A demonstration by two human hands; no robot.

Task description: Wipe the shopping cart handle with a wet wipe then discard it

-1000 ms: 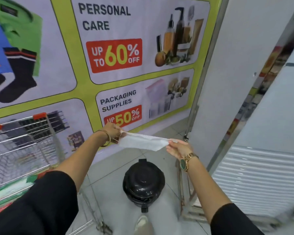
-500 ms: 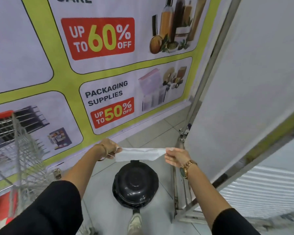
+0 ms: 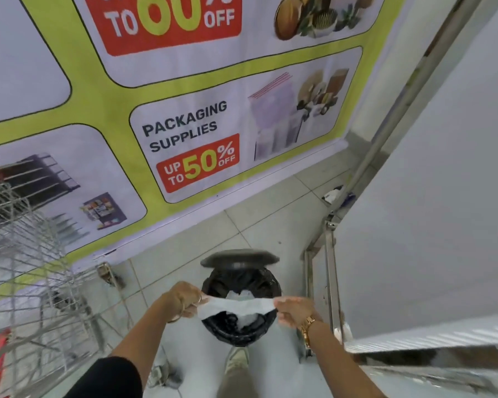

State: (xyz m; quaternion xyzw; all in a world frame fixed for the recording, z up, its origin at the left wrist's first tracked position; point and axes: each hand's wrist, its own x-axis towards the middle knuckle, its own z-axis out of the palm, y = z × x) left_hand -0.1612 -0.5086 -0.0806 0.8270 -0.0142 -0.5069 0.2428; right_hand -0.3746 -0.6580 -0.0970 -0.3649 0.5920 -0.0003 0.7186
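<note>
Both hands, left hand (image 3: 184, 301) and right hand (image 3: 292, 311), pinch the white wet wipe (image 3: 236, 305) taut above the round black pedal bin (image 3: 213, 285), lid up. Uneven release could drape it over the rim.

A promotional banner (image 3: 184, 116) reading "PACKAGING SUPPLIES, UP TO 50% OFF" is hanging along the wall above a pale tiled floor (image 3: 270, 225). A white panel (image 3: 443, 196) in a metal frame (image 3: 331, 268) is standing at right. A shoe (image 3: 236, 360) is showing below.
</note>
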